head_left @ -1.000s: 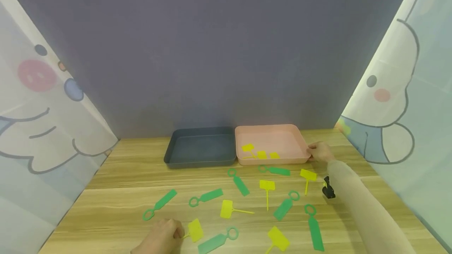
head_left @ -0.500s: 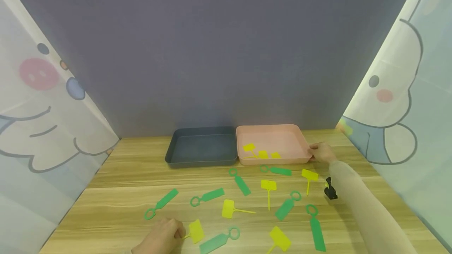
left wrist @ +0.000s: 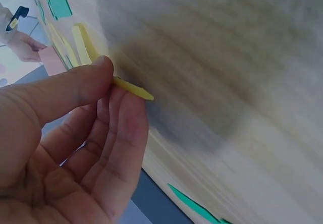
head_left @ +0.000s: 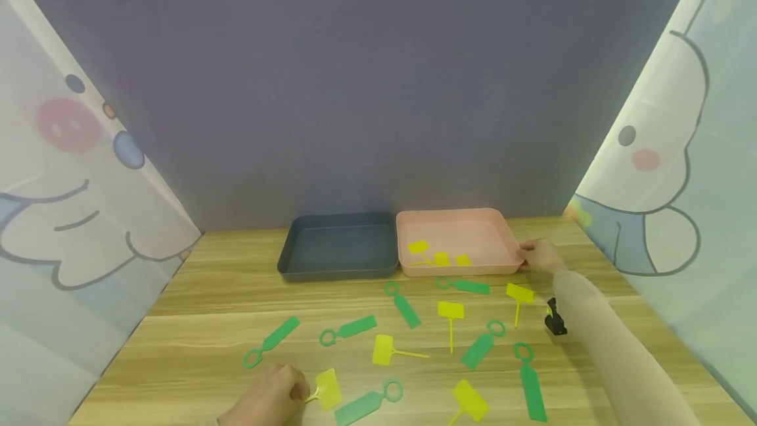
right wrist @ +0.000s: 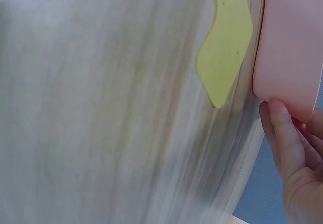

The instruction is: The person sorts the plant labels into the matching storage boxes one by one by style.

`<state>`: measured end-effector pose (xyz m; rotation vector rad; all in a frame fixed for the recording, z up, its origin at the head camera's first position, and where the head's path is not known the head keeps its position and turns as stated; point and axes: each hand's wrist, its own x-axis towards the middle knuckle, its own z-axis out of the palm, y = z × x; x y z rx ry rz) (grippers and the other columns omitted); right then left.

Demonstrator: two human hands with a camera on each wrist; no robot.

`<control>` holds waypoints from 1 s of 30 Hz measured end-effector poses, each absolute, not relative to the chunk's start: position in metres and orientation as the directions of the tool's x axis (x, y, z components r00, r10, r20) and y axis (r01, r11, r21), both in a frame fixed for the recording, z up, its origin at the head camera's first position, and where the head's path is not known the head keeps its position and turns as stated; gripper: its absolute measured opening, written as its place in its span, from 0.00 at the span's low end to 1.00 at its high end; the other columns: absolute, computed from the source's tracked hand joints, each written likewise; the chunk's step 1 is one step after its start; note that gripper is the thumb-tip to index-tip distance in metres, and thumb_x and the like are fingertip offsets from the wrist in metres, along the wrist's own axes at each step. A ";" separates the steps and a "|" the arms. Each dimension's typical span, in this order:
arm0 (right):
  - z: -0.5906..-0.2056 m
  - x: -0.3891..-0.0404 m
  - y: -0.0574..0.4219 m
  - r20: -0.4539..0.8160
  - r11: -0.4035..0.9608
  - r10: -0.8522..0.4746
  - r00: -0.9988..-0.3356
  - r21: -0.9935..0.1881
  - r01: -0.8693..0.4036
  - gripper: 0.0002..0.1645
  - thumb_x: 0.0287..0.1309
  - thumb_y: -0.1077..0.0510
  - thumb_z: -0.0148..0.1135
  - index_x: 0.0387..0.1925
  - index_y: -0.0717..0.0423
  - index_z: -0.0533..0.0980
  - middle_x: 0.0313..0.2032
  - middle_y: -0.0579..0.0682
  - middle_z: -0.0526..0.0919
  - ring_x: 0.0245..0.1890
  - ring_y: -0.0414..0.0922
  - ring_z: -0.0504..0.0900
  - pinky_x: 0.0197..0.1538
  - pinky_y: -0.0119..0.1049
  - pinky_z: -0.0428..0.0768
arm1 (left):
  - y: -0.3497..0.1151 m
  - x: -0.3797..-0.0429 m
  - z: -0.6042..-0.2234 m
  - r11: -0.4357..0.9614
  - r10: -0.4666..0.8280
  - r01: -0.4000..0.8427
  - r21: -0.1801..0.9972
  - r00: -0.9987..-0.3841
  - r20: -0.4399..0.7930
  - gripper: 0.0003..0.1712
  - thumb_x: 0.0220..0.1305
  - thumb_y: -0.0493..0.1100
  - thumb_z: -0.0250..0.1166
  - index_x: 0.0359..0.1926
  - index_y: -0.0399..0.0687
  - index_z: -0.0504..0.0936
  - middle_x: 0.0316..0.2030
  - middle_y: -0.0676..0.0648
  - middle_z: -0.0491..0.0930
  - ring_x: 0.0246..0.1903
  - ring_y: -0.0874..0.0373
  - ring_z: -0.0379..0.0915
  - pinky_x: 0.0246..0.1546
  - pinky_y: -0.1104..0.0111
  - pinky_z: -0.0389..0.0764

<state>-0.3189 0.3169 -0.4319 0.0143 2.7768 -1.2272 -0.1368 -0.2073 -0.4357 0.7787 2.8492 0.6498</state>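
My left hand (head_left: pixel 266 394) pinches the thin stem of a yellow T-shaped plant label (head_left: pixel 328 389) between thumb and fingers, low over the near left of the table. In the left wrist view the stem's pointed tip (left wrist: pixel 144 94) sticks out past the fingertips. At the back right, my right hand (head_left: pixel 541 256) holds the near right corner of the pink tray (head_left: pixel 461 270). The right wrist view has its fingers (right wrist: pixel 285 133) against the tray's outer wall (right wrist: pixel 287 57), the thumb partly out of frame. Several yellow labels (head_left: pixel 419 247) lie inside this tray.
Left of the pink tray, touching it, stands a dark blue tray (head_left: pixel 337 275). Several green ring-ended tags (head_left: pixel 357 327) and yellow labels (head_left: pixel 383 350) are scattered over the wooden table (head_left: pixel 195 334). A grey panel (head_left: pixel 367 84) rises behind, with printed curtains (head_left: pixel 644 97) on both sides.
The head view has shifted very slightly. Both hands keep their places, the left on the yellow plant label and the right at the pink tray's corner.
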 end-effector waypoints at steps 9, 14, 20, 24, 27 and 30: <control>-0.434 -0.319 0.315 -0.100 0.668 -0.040 -0.994 -0.743 0.048 0.22 0.64 0.65 0.45 0.52 0.83 0.65 0.46 0.76 0.74 0.35 0.47 0.83 0.37 0.34 0.83 | -0.200 -0.149 -0.423 0.790 0.476 0.437 0.429 -0.879 0.019 0.10 0.43 0.28 0.63 0.21 0.48 0.84 0.24 0.53 0.82 0.22 0.66 0.73 0.22 0.77 0.74; -0.433 -0.318 0.315 -0.093 0.678 -0.034 -0.995 -0.734 0.045 0.22 0.63 0.65 0.46 0.51 0.83 0.66 0.46 0.75 0.75 0.33 0.46 0.83 0.36 0.34 0.83 | -0.188 -0.163 -0.412 0.769 0.517 0.501 0.397 -0.853 0.077 0.06 0.43 0.28 0.67 0.24 0.41 0.83 0.24 0.49 0.82 0.23 0.62 0.76 0.24 0.79 0.77; -0.430 -0.316 0.315 -0.093 0.676 -0.038 -0.995 -0.735 0.043 0.22 0.63 0.65 0.46 0.51 0.83 0.66 0.45 0.75 0.76 0.32 0.47 0.84 0.36 0.35 0.83 | -0.165 -0.182 -0.398 0.754 0.555 0.545 0.366 -0.827 0.089 0.05 0.47 0.29 0.65 0.27 0.39 0.84 0.26 0.46 0.83 0.24 0.61 0.78 0.24 0.82 0.75; -0.430 -0.317 0.316 -0.087 0.664 -0.042 -0.995 -0.747 0.037 0.21 0.63 0.66 0.46 0.50 0.83 0.66 0.45 0.76 0.75 0.33 0.49 0.84 0.35 0.35 0.83 | -0.150 -0.196 -0.393 0.736 0.579 0.569 0.367 -0.810 0.096 0.08 0.47 0.26 0.61 0.26 0.38 0.83 0.24 0.46 0.82 0.21 0.64 0.74 0.22 0.82 0.73; -0.431 -0.317 0.316 -0.080 0.662 -0.046 -0.996 -0.749 0.030 0.21 0.63 0.66 0.46 0.50 0.84 0.66 0.45 0.76 0.75 0.33 0.50 0.84 0.35 0.34 0.83 | -0.141 -0.206 -0.390 0.735 0.582 0.573 0.363 -0.808 0.096 0.09 0.46 0.25 0.59 0.22 0.40 0.82 0.20 0.50 0.79 0.18 0.69 0.65 0.19 0.82 0.69; -0.431 -0.318 0.317 -0.074 0.666 -0.043 -0.996 -0.745 0.027 0.21 0.63 0.66 0.46 0.50 0.83 0.66 0.45 0.76 0.75 0.32 0.49 0.84 0.35 0.34 0.83 | -0.132 -0.215 -0.387 0.737 0.585 0.580 0.348 -0.805 0.101 0.08 0.46 0.26 0.60 0.20 0.40 0.81 0.16 0.51 0.76 0.16 0.69 0.59 0.17 0.82 0.64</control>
